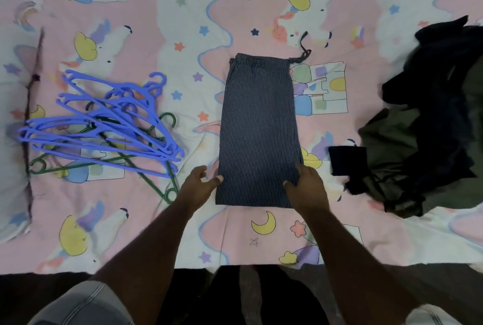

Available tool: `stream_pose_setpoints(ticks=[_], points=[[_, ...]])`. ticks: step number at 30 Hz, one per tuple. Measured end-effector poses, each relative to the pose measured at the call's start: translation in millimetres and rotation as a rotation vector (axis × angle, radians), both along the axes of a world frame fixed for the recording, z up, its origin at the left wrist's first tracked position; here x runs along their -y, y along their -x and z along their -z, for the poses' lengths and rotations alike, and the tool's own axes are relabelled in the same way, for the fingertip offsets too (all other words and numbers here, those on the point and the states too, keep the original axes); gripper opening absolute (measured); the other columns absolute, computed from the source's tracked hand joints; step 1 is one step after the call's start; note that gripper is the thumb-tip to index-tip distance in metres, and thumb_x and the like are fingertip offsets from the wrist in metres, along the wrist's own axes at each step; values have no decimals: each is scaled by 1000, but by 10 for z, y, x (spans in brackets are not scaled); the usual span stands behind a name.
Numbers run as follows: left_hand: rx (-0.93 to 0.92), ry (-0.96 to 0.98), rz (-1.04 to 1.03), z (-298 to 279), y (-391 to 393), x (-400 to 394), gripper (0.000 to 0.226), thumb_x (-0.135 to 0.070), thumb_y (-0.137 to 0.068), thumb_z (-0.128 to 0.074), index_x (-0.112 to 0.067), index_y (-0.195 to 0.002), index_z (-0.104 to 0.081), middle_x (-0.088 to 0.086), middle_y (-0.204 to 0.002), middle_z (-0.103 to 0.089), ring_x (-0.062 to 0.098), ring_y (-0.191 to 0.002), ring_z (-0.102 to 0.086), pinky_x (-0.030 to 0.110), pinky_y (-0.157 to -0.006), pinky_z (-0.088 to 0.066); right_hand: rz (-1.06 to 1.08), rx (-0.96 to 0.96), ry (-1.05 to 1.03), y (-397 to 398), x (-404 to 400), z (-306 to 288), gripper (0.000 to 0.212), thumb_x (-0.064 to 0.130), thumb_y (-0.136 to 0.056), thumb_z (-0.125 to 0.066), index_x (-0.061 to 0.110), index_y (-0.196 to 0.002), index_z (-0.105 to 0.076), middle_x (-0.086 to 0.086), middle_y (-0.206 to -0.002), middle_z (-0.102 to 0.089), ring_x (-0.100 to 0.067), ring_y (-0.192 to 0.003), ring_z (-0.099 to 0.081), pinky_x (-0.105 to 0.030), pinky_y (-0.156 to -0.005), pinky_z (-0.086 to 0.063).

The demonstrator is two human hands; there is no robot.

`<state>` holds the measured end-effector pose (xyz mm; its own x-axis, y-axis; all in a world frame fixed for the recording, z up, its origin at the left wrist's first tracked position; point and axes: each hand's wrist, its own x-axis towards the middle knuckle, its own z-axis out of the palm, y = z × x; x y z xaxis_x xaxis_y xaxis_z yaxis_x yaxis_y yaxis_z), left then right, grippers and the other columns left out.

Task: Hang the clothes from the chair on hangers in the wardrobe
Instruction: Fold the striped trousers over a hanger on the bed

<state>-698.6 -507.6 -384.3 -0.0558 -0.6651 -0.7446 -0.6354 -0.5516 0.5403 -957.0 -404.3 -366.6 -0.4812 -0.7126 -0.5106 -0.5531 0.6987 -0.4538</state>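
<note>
Early stage, nothing hung: striped shorts [258, 128] folded flat on bedsheet [156, 233], left hand [200, 183] & right hand [307, 185] fingers loosely apart at near edges; hangers [104, 126] left, clothes pile [431, 121] right untouched.

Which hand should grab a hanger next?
Probably the left hand. The blue hangers lie on its side of the striped shorts, closer to it. The right hand would have to cross over the shorts.

No legible text, label, brand, number or sign found. The bedsheet [146, 220] carries printed pictures only: stars, moons, clouds, unicorns. The striped shorts [258, 131] show a plain stripe pattern, with no tag or lettering readable.
</note>
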Motion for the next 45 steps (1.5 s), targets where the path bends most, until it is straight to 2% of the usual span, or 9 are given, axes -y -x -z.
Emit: stream_pose_setpoints(ticks=[8,11,14,18,22,26,32,37,45], points=[[36,72,-57,-233,-79,-195,65,-32,-91,-72,-14,-147,-44,8,-144,-53,24,-129,-53,43,-110,-42,-145,70,46,-366,274,-168,56,22,-93,-63,12,-145,-46,-9,-139,-55,-30,-128,-51,-40,-106,-42],[30,103,-112,-317,-183,-250,65,-33,-92,-71,-13,-148,-43,8,-146,-51,23,-131,-51,36,-108,-41,-176,130,65,-563,338,-215,56,24,-95,-62,12,-147,-45,-10,-139,-57,-30,-125,-56,-40,-106,-46],[1,95,-211,-384,-340,-234,64,-36,-92,-70,-15,-147,-45,6,-144,-53,25,-129,-53,42,-109,-43,-226,200,59,-807,464,-255,56,25,-97,-60,11,-148,-44,-8,-145,-54,-27,-130,-53,-33,-107,-40],[-33,74,-347,-384,-613,-119,51,-35,-89,-71,-17,-134,-54,7,-121,-63,32,-114,-62,50,-100,-51,-227,295,80,-1244,701,-224,44,21,-94,-62,7,-135,-58,-9,-132,-64,-25,-122,-60,-31,-103,-42],[-164,-13,-528,-266,-865,72,62,-26,-80,-68,-15,-139,-50,13,-116,-65,26,-89,-60,41,-79,-54,-137,459,49,-1665,1002,-110,46,25,-90,-70,9,-132,-60,-7,-125,-67,-19,-116,-63,-34,-105,-46],[-229,-52,-570,-73,-1072,288,45,-15,-96,-57,-20,-140,-50,7,-110,-64,23,-89,-61,39,-83,-54,-133,392,38,-1990,1335,117,47,31,-90,-69,10,-131,-60,-7,-127,-66,-22,-119,-61,-39,-105,-46],[-299,-109,-592,158,-1281,525,38,-17,-98,-58,-23,-136,-52,6,-115,-67,28,-109,-67,43,-96,-55,-202,194,19,-2228,1899,446,48,40,-95,-59,10,-133,-59,-8,-135,-61,-25,-128,-52,-28,-104,-35],[-322,-117,-576,285,-1389,606,34,-19,-99,-58,-24,-133,-55,7,-117,-69,23,-106,-68,39,-91,-57,-202,117,53,-2399,2173,652,31,38,-94,-59,9,-82,-61,-13,-89,-65,-35,-97,-62,-31,-72,-36],[-344,-119,-637,271,-1489,682,28,-15,-98,-59,-19,-126,-60,9,-105,-68,22,-93,-66,36,-85,-58,31,292,154,-2387,2234,550,16,22,-85,-68,10,-74,-69,-1,-64,-62,-21,-65,-60,-32,-67,-46]])
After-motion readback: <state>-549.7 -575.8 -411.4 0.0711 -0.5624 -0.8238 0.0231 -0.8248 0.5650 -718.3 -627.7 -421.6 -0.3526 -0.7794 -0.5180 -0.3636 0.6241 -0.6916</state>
